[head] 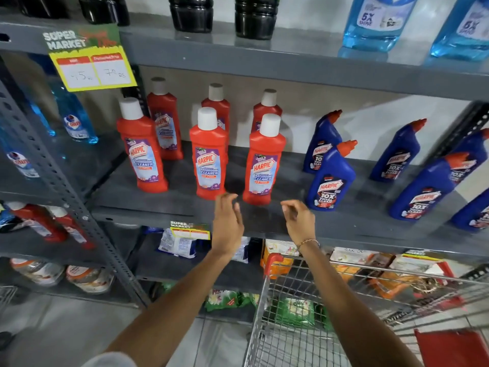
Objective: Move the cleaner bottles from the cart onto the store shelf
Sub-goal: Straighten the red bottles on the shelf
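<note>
Head view: the grey steel shelf (164,205) spans the frame, my wire cart (291,327) below at right. Six red Harpic bathroom cleaner bottles (209,154) stand upright on it, blue Harpic toilet cleaner bottles (330,178) beside them. My left hand (227,223) and right hand (300,221) hover empty at the shelf edge, fingers loosely curled and apart.

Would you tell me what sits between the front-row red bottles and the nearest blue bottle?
Nothing: the head view shows bare grey shelf between the rightmost red bottle and blue bottle.

Yellow price tag (94,66) (handwritten figures) hangs above detergent packets (177,243).
</note>
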Demonstrator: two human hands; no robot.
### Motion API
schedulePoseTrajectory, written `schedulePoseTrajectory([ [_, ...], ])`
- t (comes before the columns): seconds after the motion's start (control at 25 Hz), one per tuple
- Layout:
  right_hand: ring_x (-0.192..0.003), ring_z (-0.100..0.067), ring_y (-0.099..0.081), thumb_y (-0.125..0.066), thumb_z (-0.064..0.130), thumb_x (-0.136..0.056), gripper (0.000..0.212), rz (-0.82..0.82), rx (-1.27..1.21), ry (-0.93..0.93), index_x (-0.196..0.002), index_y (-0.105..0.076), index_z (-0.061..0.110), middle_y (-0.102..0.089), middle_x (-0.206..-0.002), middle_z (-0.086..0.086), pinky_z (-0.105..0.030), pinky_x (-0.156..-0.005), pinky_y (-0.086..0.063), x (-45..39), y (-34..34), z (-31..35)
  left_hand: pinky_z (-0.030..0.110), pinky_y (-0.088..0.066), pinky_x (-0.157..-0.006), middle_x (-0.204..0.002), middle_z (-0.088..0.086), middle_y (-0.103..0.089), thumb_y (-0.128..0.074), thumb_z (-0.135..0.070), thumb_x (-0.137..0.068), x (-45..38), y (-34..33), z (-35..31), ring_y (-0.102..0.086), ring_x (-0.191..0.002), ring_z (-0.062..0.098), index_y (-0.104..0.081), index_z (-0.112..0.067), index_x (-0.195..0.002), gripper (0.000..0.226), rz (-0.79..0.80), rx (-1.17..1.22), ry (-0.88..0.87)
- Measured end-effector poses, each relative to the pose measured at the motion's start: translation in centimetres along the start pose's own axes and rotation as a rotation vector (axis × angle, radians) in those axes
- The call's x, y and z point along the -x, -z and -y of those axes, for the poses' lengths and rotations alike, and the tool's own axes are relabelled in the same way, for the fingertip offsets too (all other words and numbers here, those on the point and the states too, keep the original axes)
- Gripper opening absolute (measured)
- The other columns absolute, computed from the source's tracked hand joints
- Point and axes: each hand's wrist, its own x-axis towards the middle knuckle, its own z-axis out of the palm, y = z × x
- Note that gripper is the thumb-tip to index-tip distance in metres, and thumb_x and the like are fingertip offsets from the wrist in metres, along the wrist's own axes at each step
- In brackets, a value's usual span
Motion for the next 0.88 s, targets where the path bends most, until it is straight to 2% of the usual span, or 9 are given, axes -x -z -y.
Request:
schedulePoseTrajectory([
  [0.12, -0.083, -0.024, -0.065, -0.059, 0.012, -0.087, 0.010, -0.064, 0.007, -0.022, -0.092, -0.067, 0.010, -0.072, -0.092, -0.012, -0.018, -0.069, -0.042, 0.1, 3.4, -1.8, 0.040, -0.037, -0.110, -0.133, 0.017, -0.050, -0.040, -0.021, -0.097, 2.4, -4.1, -2.3, -0.047, -0.126, 0.030, -0.048, -0.002, -0.126, 0.036, 0.317, -0.162, -0.230],
  [0.2, -0.077, -0.023, -0.063, -0.060, 0.015, -0.087, 0.010, -0.072, 0.024, -0.069, -0.092, -0.068, 0.012, -0.072, -0.090, -0.012, -0.017, -0.068, -0.040, -0.1, 5.9, -3.5, 0.037, -0.020, -0.119, -0.149, 0.015, -0.037, -0.036, -0.027, -0.097, 3.6, -6.2, -3.0, -0.030, -0.141, 0.029, -0.035, -0.003, -0.139, 0.048, 0.436, -0.279, -0.290],
  [0.32, -0.073, -0.017, -0.058, -0.058, 0.016, -0.088, 0.011, -0.154, 0.029, -0.080, -0.093, -0.067, 0.012, -0.072, -0.091, -0.011, -0.012, -0.063, -0.033, -0.7, 9.1, -5.8, 0.033, -0.003, -0.119, -0.159, 0.009, -0.012, -0.024, -0.039, -0.098, 4.1, -8.0, -2.3, -0.005, -0.148, 0.023, -0.013, -0.006, -0.147, 0.060, 0.519, -0.449, -0.271],
  [0.44, -0.077, -0.020, -0.059, -0.057, 0.008, -0.087, 0.010, -0.262, -0.012, -0.119, -0.095, -0.063, 0.007, -0.070, -0.094, -0.015, -0.022, -0.070, -0.042, -2.4, 11.2, -7.5, 0.036, -0.011, -0.118, -0.155, 0.013, -0.027, -0.029, -0.042, -0.096, 3.9, -8.5, -1.6, -0.017, -0.146, 0.028, -0.025, -0.005, -0.144, 0.061, 0.559, -0.597, -0.281],
  [0.56, -0.098, -0.016, -0.054, -0.065, 0.004, -0.081, 0.041, -0.055, -0.222, -0.239, -0.119, -0.049, 0.004, -0.056, -0.108, -0.006, -0.020, -0.081, -0.048, -4.4, 11.7, -7.6, 0.042, -0.032, -0.111, -0.146, 0.015, -0.044, -0.031, -0.043, -0.092, 3.7, -8.6, -1.6, -0.038, -0.137, 0.031, -0.039, -0.003, -0.138, 0.062, 0.607, -0.670, -0.282],
  [0.64, -0.104, -0.014, -0.051, -0.068, 0.005, -0.079, 0.054, 0.091, -0.193, -0.250, -0.126, -0.041, 0.005, -0.054, -0.116, -0.005, -0.018, -0.087, -0.045, -5.3, 11.1, -7.7, 0.044, -0.043, -0.103, -0.139, 0.015, -0.052, -0.031, -0.042, -0.089, 3.9, -8.3, -1.6, -0.048, -0.129, 0.033, -0.047, -0.002, -0.132, 0.061, 0.628, -0.707, -0.277],
  [0.76, -0.094, -0.015, -0.058, -0.070, 0.005, -0.077, 0.042, 0.104, -0.111, -0.232, -0.114, -0.050, 0.001, -0.065, -0.116, -0.015, 0.003, -0.065, -0.040, -6.5, 10.6, -8.3, 0.045, -0.043, -0.102, -0.139, 0.015, -0.052, -0.037, -0.039, -0.087, 4.2, -8.4, -1.8, -0.048, -0.129, 0.033, -0.046, -0.002, -0.133, 0.059, 0.611, -0.717, -0.279],
  [0.8, -0.092, -0.014, -0.059, -0.071, 0.005, -0.076, 0.039, 0.093, -0.106, -0.237, -0.110, -0.053, 0.001, -0.066, -0.114, -0.015, 0.002, -0.066, -0.040, -6.9, 10.6, -8.4, 0.046, -0.041, -0.104, -0.141, 0.015, -0.049, -0.039, -0.037, -0.087, 4.2, -8.5, -1.9, -0.046, -0.131, 0.033, -0.044, -0.001, -0.135, 0.059, 0.611, -0.712, -0.273],
  [0.88, -0.097, -0.017, -0.062, -0.071, 0.006, -0.076, 0.035, 0.103, -0.125, -0.240, -0.107, -0.055, 0.004, -0.067, -0.113, -0.013, -0.015, -0.081, -0.046, -7.3, 10.6, -8.7, 0.046, -0.037, -0.107, -0.144, 0.016, -0.045, -0.037, -0.034, -0.088, 4.3, -8.5, -2.0, -0.042, -0.134, 0.033, -0.040, -0.001, -0.137, 0.059, 0.586, -0.713, -0.281],
])
